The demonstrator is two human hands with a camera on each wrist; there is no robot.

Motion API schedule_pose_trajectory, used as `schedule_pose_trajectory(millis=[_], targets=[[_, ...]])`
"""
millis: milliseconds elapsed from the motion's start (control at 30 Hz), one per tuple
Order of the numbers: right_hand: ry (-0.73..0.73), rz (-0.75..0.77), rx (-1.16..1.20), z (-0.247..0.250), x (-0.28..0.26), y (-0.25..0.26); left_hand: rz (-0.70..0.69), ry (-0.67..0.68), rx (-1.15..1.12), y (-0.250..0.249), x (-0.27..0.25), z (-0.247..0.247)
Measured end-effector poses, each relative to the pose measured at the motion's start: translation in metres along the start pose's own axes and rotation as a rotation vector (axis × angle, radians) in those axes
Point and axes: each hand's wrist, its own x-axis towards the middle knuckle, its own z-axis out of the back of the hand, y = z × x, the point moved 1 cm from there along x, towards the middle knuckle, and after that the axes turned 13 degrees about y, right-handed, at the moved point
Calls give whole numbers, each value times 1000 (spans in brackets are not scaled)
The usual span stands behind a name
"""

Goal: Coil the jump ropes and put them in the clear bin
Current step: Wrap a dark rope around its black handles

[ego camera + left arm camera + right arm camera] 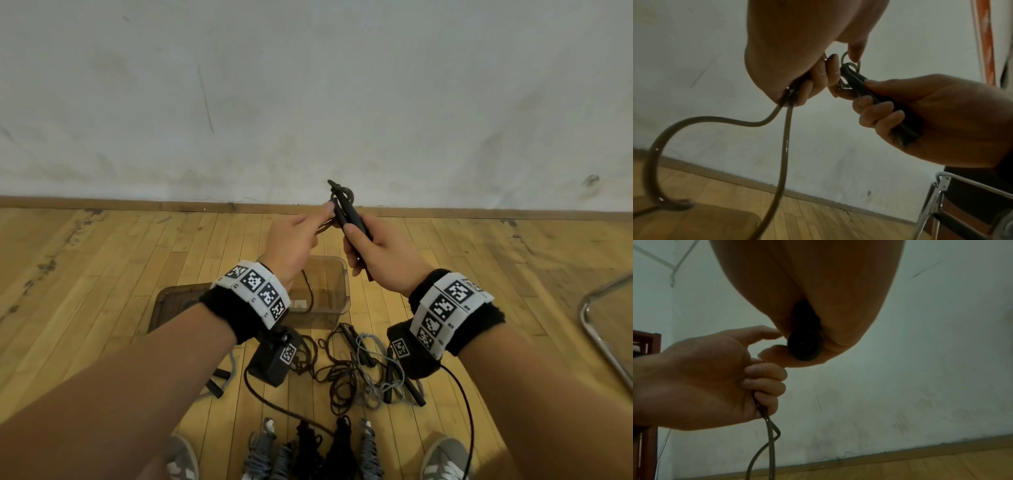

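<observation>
My right hand (368, 245) grips the two black handles (349, 214) of a jump rope, held up in front of the wall. My left hand (301, 236) holds that rope's cord (786, 146) in its curled fingers, right beside the handles' tips, where the cord makes small loops (851, 63). Two strands hang from the left hand (715, 378) toward the floor. The clear bin (329, 294) stands on the floor below my hands, with a cord (310, 291) hanging into it. A tangle of loose ropes (359, 370) lies in front of the bin.
Several coiled rope bundles (308, 448) lie between my shoes (445, 459). The bin's lid (171, 305) lies left of the bin. A chrome chair frame (603, 325) stands at the right. The wall and baseboard (137, 205) are close ahead on the wooden floor.
</observation>
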Motion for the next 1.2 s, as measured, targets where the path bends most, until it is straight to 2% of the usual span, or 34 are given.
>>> schedule_pose_trajectory(millis=[167, 367, 467, 567, 633, 667, 767, 800, 967, 1067, 1200], targets=[[41, 12, 188, 0, -4, -1, -101, -4, 35, -1, -5, -4], [110, -75, 370, -2, -12, 5, -33, 1, -86, -10, -12, -8], [97, -30, 205, -1, -11, 5, -38, 12, -38, -13, -14, -6], [-34, -12, 11, 5, -7, -5, -75, 50, 105, -9, -8, 0], [-133, -27, -110, 13, -5, -12, -57, 142, 178, -6, -7, 1], [-164, -40, -178, 16, -5, -14, -40, 182, 243, -4, -7, 1], [-206, -107, -371, 23, -5, -18, -20, 225, 656, -1, -7, 5], [-203, -146, -411, 24, -5, -20, -23, 228, 729, -1, -8, 8], [-160, -272, -648, 24, -2, -25, -108, 341, 799, -6, -8, 4], [-60, -275, -737, 18, -3, -18, -203, 328, 873, -8, -8, 1], [89, -183, -735, 12, -3, -13, -275, 256, 884, -12, -2, 9]])
